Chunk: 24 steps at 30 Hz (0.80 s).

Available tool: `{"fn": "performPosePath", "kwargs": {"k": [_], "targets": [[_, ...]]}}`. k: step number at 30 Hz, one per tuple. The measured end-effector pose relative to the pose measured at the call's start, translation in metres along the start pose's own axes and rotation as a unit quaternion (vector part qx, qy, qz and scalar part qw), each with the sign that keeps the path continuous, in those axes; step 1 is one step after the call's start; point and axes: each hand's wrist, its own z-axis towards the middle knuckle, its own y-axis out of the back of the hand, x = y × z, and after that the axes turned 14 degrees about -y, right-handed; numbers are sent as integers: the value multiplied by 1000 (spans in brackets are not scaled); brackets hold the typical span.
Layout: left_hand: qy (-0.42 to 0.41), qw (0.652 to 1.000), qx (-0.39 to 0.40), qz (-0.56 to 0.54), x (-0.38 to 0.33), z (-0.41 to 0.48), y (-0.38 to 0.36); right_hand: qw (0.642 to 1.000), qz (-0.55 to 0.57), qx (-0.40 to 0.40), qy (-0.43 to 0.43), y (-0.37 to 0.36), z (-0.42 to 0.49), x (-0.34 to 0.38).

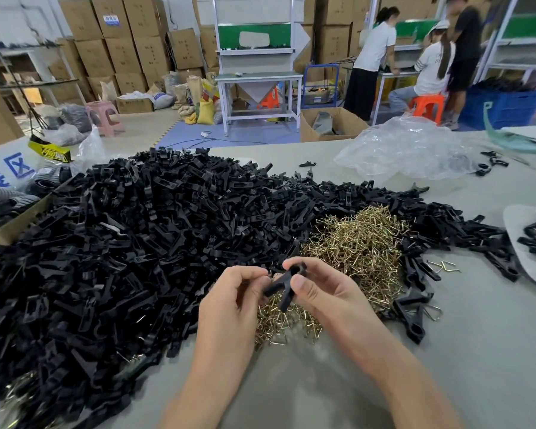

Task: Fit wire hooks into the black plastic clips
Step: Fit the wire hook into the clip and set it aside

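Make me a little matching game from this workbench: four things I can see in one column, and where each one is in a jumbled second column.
Things:
1. black clip
2. brass wire hooks
3. clear plastic bag
4. orange stool

Places:
A. crumpled on the table, far right
B. on the floor, under a seated person in the background
C. held between the fingers of both hands
D. heaped on the table just beyond the hands, ringed by black clips

Pairs: 1-C, 2-D, 3-A, 4-B
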Motion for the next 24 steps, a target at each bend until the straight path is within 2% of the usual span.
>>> {"fn": "performPosePath", "kwargs": {"k": [5, 10, 12, 15, 17, 19, 22, 24], "targets": [[9, 999, 24, -35, 0, 1, 2, 999, 43, -18, -2, 0, 2, 3], [-99, 991, -18, 87, -5, 2, 5, 999, 48, -13, 3, 0, 1, 4], [-100, 991, -21, 88, -5, 2, 6, 998, 61, -12, 7, 1, 1, 4], [-67, 996, 29, 55, -1, 2, 6, 995, 93, 27, 5, -1, 2, 2], [-89, 985, 85, 122, 1, 1, 9, 993, 103, 50, -5, -2, 2, 1], [-104, 975, 98, 172, 1, 2, 11, 995, 86, 53, -13, -3, 2, 1], [-25, 998, 48, 29, -4, 4, 11, 998, 45, 46, -11, -3, 3, -2], [14, 999, 12, -42, -8, 5, 8, 999, 14, 42, -10, -3, 3, -3]]}}
